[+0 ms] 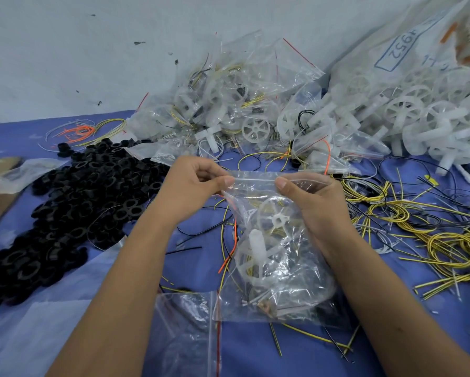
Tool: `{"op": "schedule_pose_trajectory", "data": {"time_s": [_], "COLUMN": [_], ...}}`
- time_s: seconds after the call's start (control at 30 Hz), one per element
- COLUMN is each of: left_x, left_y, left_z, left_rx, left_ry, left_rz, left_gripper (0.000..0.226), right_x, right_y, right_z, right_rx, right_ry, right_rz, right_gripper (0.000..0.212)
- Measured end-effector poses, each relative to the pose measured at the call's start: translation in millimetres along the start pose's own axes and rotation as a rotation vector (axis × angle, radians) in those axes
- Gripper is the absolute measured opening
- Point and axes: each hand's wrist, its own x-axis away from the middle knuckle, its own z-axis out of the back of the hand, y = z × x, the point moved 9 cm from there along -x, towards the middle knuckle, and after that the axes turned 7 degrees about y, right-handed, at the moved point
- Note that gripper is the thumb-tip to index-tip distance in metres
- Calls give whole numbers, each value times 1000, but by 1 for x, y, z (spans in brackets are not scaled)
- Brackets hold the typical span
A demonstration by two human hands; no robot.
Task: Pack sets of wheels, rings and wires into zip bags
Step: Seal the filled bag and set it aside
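Note:
I hold a clear zip bag [280, 270] up over the middle of the table. My left hand [193, 183] pinches the left end of its zip strip. My right hand [312, 197] pinches the right end of the strip. Inside the bag lies a white spoked wheel [266, 235] with its axle stub, plus some yellow wire. Black rings [73, 197] are heaped on the left. Loose yellow, black and white wires [424, 227] spread on the right.
Filled zip bags [228, 110] are piled at the back against the wall. A big sack of white wheels [419, 112] lies at the back right. Empty zip bags [185, 330] lie near the front edge on the blue cloth [296, 355].

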Motion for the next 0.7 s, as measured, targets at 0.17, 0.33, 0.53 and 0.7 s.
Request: {"op": "schedule_pose_trajectory", "data": {"time_s": [0.17,0.33,0.53,0.7], "left_x": [0,-3,-5,2], "left_y": [0,-1,-5,-12], "left_z": [4,13,11,-6], "left_rx": [-10,126,262,218], "left_ry": [34,150,199,81], "left_rz": [-25,-41,5,153], "left_gripper": [9,16,15,19], "right_x": [0,0,21,19], "right_y": [1,-5,-9,-9], "right_z": [-2,-6,-32,-31], "right_rx": [10,155,540,508], "right_ry": [-10,-132,-543,-488], "right_rz": [-8,41,162,124], "right_gripper": [3,18,35,9]}}
